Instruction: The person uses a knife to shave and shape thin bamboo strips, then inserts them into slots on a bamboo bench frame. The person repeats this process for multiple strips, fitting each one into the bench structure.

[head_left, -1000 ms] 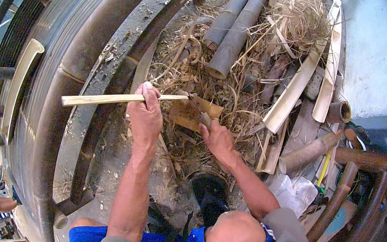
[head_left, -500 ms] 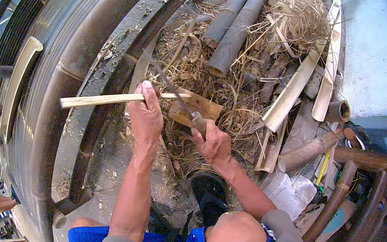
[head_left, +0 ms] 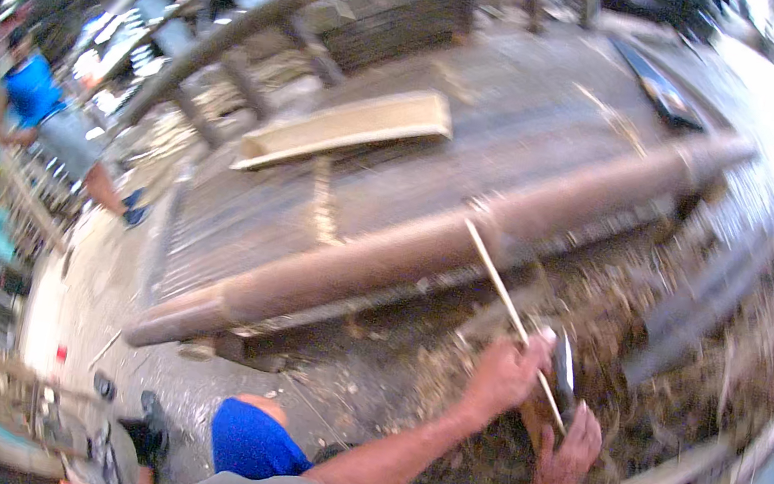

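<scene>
My left hand (head_left: 506, 370) is closed around a thin, pale bamboo strip (head_left: 500, 285), which slants from the bench's front rail down toward my right hand. My right hand (head_left: 568, 451) grips a knife (head_left: 564, 371); its blade points away from me beside the left hand, and its handle is mostly hidden in my fingers. The strip's near end lies by the knife, close to the right fingers. Motion blur hides whether blade and strip touch.
A bamboo bench (head_left: 372, 275) with a thick round front rail stands ahead. On its slats lies a split bamboo half (head_left: 354, 130). Shavings (head_left: 663, 418) and dark bamboo poles (head_left: 718, 295) cover the ground at right. A person in a blue top (head_left: 34, 93) stands far left.
The view has swung left, bringing the bench and another person into sight. Both hands now appear farther right, still holding the strip and the knife. The blade now points away beside my left hand.
</scene>
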The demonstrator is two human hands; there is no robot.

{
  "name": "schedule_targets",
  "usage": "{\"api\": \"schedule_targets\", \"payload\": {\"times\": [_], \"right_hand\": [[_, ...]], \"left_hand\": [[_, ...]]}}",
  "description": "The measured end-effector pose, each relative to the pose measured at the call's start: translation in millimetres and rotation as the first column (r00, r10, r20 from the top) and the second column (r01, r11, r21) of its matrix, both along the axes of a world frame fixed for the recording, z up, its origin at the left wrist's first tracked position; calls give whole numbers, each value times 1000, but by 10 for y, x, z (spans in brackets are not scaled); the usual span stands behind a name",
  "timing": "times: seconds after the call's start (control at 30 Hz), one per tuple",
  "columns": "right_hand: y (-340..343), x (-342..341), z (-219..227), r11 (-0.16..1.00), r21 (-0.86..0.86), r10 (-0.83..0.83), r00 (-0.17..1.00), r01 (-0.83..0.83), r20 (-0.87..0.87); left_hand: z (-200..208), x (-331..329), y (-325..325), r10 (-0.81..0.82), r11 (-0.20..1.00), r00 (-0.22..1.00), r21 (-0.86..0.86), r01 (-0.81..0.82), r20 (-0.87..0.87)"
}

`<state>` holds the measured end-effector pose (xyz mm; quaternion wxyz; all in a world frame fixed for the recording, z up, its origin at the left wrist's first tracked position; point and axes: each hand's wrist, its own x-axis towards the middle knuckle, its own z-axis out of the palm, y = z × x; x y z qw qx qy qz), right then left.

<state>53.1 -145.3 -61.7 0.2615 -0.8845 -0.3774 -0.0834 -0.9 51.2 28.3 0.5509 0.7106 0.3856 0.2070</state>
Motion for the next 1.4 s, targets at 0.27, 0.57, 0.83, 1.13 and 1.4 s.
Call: {"api": "schedule_targets", "payload": {"times": [0.27, 0.57, 0.83, 1.13, 1.4], "right_hand": [[715, 312, 465, 992, 124, 68, 934, -26, -350], [1946, 863, 1795, 838, 194, 466, 854, -510, 230], [3411, 912, 2390, 946, -143, 311, 937, -290, 158], [3453, 989, 2288, 958, -150, 236, 970, -243, -65], [3487, 996, 2242, 956, -179, 231, 973, -231, -23]], "left_hand": [[831, -347, 619, 189, 916, 963, 319, -243, 190], [2100, -1573, 1465, 413, -3, 901, 989, -145, 133], [2088, -2417, 2379, 687, 220, 700, 974, 53, -193], [2288, -1968, 3275, 639, 224, 769, 961, -160, -21], [2094, -920, 4371, 565, 108, 822, 982, -158, 70]]}}
